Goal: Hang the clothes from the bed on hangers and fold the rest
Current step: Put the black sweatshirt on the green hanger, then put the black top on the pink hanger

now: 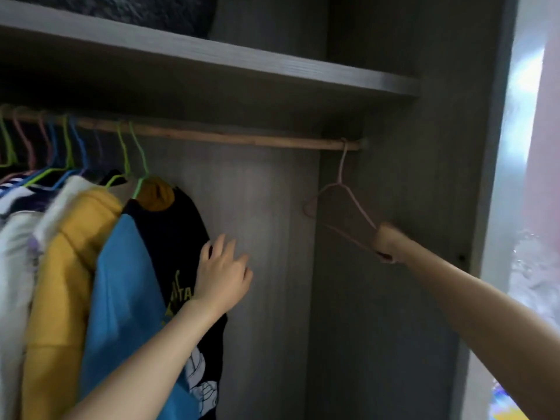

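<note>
inside wardrobe (430, 177), head view, slightly blurred.

rod (242, 137): wooden, under shelf (212, 53), running from left edge of frame to right side wall.

pink hanger (341, 177): bare, hooked on far right end of rod, just beside side wall, swung out at a tilt. Well apart from the hung row.

right hand (386, 242): clenched round lower right corner of pink hanger, arm stretched in from right edge of frame.

left hand (222, 274): released, fingers relaxed and slightly spread, resting against right edge of black shirt (175, 231), grasping nothing.

black shirt: last item in the row on left half of rod, on green hanger (141, 159), mustard lining showing at the neck.

print on black shirt: yellow-green lettering, only "TA" readable just left of the wrist, rest hidden behind left hand and forearm. White cartoon graphic lower down, too blurred to identify. Brand: cannot tell.

blue fabric (127, 283): touching black shirt on its left side. Part of same garment or separate: cannot tell.

yellow garment (66, 268): next to the left, touching blue fabric.

white garment (15, 268): at left edge of frame.

other hangers (68, 140): green, blue and pink hooks packed on left end of rod.

dark bundle (151, 10): on top of shelf, cut off by top edge of frame.
</note>
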Tool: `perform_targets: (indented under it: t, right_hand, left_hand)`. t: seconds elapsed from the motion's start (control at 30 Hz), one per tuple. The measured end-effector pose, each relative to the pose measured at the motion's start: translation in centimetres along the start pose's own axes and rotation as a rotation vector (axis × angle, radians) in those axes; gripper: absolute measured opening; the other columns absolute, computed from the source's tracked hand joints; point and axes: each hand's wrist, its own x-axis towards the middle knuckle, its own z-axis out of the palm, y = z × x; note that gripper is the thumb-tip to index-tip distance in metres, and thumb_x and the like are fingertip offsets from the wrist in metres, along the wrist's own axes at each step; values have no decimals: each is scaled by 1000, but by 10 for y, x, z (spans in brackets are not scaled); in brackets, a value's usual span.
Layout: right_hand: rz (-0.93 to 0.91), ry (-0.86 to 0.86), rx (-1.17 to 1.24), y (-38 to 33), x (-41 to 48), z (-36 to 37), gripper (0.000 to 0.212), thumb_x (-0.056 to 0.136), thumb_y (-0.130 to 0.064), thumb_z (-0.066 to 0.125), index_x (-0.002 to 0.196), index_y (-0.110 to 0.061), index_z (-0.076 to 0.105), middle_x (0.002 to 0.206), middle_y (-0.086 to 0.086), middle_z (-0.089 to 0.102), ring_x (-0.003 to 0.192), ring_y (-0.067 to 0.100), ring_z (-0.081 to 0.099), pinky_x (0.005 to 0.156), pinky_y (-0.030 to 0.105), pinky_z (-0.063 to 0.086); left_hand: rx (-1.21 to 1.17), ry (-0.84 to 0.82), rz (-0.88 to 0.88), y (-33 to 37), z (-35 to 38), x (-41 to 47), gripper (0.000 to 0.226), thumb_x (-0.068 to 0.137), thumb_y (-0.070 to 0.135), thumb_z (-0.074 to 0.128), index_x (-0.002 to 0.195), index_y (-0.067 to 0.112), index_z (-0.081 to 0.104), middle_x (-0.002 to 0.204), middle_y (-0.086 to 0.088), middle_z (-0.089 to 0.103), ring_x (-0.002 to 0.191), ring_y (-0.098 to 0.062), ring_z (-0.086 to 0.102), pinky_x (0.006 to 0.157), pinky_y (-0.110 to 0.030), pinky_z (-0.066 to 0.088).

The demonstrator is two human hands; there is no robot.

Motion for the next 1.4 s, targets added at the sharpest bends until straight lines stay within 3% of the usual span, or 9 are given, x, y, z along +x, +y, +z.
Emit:
perform_targets:
  t: [0.07, 0.23, 0.33, 0.43, 0.57, 0.77, 1.0, 1.17, 1.4]
  right_hand:
    - [5, -19, 156, 2, -1, 1, 34, 97, -6, 40, 64, -3, 45, 42, 5, 51, 33, 14, 50, 27, 19, 34]
    - [-108, 131, 401, -12, -1, 5, 21, 97, -12, 39, 103, -6, 58, 97, 18, 61, 78, 34, 63, 54, 25, 45]
    - [-88, 43, 568, -15, -2, 9, 21, 97, -11, 32, 104, -17, 51, 82, 10, 53, 46, 25, 59, 30, 21, 42]
    - [-118, 25, 542, -9, -10, 20, 26, 97, -12, 34, 112, -21, 53, 73, 7, 51, 45, 20, 55, 30, 19, 41]
    - [-126, -22, 653, 5, -39, 30, 31, 98, -14, 38, 115, -33, 55, 68, 3, 53, 40, 7, 54, 31, 18, 40]
    - [-81, -209, 681, 41, -126, 31, 26, 100, -18, 41, 104, -32, 62, 56, 1, 63, 36, 13, 51, 36, 20, 42]
    - [201, -314, 638, 107, -283, -2, 22, 97, -17, 43, 106, -23, 62, 65, 6, 66, 39, 12, 53, 38, 18, 38]
    - [524, -194, 662, 155, -411, -35, 36, 86, -26, 56, 112, -4, 65, 67, 10, 69, 40, 15, 58, 38, 20, 43]
    - [936, 171, 226, 199, -593, -48, 23, 87, -35, 62, 67, -26, 69, 43, -12, 48, 42, 7, 40, 49, 23, 33]
  left_hand:
    - [-43, 2, -16, 9, 6, -3, 12, 65, 11, 80, 68, 3, 71, 97, -24, 67, 99, -45, 61, 79, -56, 49]
    - [-92, -23, -53, 23, 21, -11, 11, 72, 14, 68, 74, 4, 72, 101, -23, 67, 101, -44, 61, 80, -55, 48]
    - [-97, -15, -44, 26, 29, -18, 11, 64, 12, 80, 72, 7, 73, 96, -22, 68, 95, -44, 64, 74, -55, 51]
    - [-125, -27, -33, 24, 41, -21, 27, 58, 10, 85, 82, 6, 74, 99, -23, 67, 96, -45, 63, 74, -55, 51]
    - [-214, -102, -46, 13, 47, -10, 69, 71, 24, 79, 133, 8, 52, 130, -29, 49, 122, -46, 46, 94, -57, 41]
    - [-288, 0, 85, 3, 53, -11, 117, 39, 23, 95, 139, 13, 35, 133, -41, 39, 117, -61, 41, 84, -71, 38]
    - [-648, -45, 226, 65, 80, -61, 87, 68, 37, 71, 139, 9, 31, 137, -34, 39, 123, -53, 36, 90, -71, 31]
    - [-862, -166, 437, 141, 52, -117, 76, 69, 49, 42, 130, 3, 43, 102, -25, 56, 93, -43, 56, 79, -59, 40]
    - [-1057, -362, 761, 247, -33, -198, 71, 57, 56, 39, 106, 6, 46, 82, -23, 55, 72, -41, 59, 65, -55, 43]
